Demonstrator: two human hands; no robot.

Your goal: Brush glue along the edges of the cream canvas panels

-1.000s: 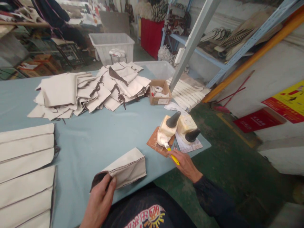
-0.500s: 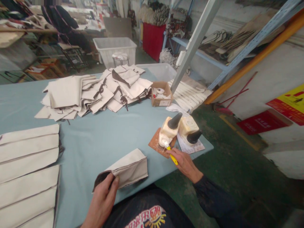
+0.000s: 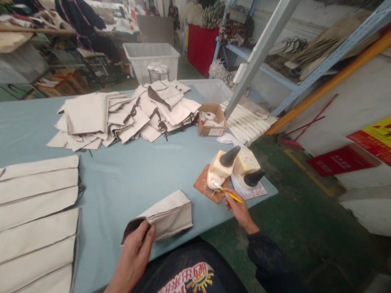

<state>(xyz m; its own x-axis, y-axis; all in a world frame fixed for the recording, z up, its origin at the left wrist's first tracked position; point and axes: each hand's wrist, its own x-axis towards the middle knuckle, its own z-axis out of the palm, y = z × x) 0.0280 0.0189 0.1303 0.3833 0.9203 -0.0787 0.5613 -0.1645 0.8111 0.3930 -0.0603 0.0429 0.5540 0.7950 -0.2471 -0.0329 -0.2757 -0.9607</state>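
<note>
My left hand [image 3: 134, 254] grips the dark open end of a folded beige fabric piece [image 3: 166, 215] lying near the front edge of the light blue table [image 3: 128, 175]. At the table's right corner, my right hand [image 3: 240, 209] pinches a thin yellow stick [image 3: 232, 196]. The stick's tip touches the base of a cream glue bottle [image 3: 219, 170] with a dark cone cap, which lies on a brown pad [image 3: 207, 189]. A second such bottle [image 3: 249, 165] lies just right of the first, on a sheet of paper.
A loose heap of beige pieces with dark straps [image 3: 122, 116] covers the table's far side. Neatly overlapped beige pieces [image 3: 36, 211] lie at the left. A small cardboard box [image 3: 211, 120] stands near a slanted grey post [image 3: 259, 55]. White crate [image 3: 152, 59] behind; green floor right.
My right hand has turned the yellow stick so it points more sideways, its tip still at the bottle's base. The view has shifted slightly; my left hand stays on the fabric.
</note>
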